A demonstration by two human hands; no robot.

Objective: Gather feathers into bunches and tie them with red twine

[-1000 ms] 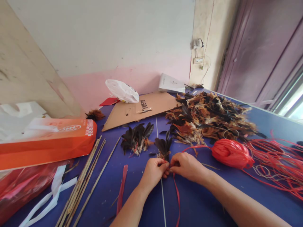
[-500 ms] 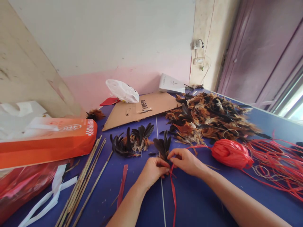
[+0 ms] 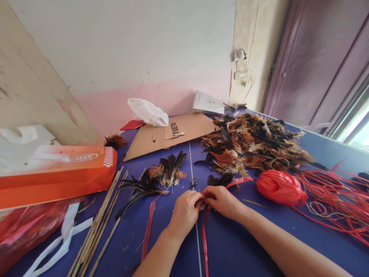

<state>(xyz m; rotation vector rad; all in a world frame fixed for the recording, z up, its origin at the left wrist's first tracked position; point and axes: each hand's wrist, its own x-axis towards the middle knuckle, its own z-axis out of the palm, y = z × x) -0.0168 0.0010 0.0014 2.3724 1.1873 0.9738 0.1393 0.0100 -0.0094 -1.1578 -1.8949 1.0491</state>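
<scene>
My left hand (image 3: 186,211) and my right hand (image 3: 221,201) meet near the white line on the blue table, fingers closed and fingertips together. A small bunch of black feathers (image 3: 220,180) shows behind my right hand, leaning right; its base is hidden by the fingers. Red plastic ribbon (image 3: 205,242) hangs from the pinch of my right hand, and more of it (image 3: 240,181) runs behind that hand to a red ribbon ball (image 3: 281,187). Left of my hands lie a bunch of dark and brown feathers (image 3: 170,167) and some long black feathers (image 3: 138,192).
A large feather pile (image 3: 256,144) covers the back right. Tangled red ribbon (image 3: 328,192) lies at right. Flat cardboard (image 3: 170,134) rests at the back. Thin sticks (image 3: 99,225), a loose red strip (image 3: 148,231) and an orange paper bag (image 3: 57,184) lie at left.
The feather bunch at my hands has tipped from upright to the right, and my hands have drawn together. The long black feathers at left have fallen outward. The hanging ribbon has shifted slightly left.
</scene>
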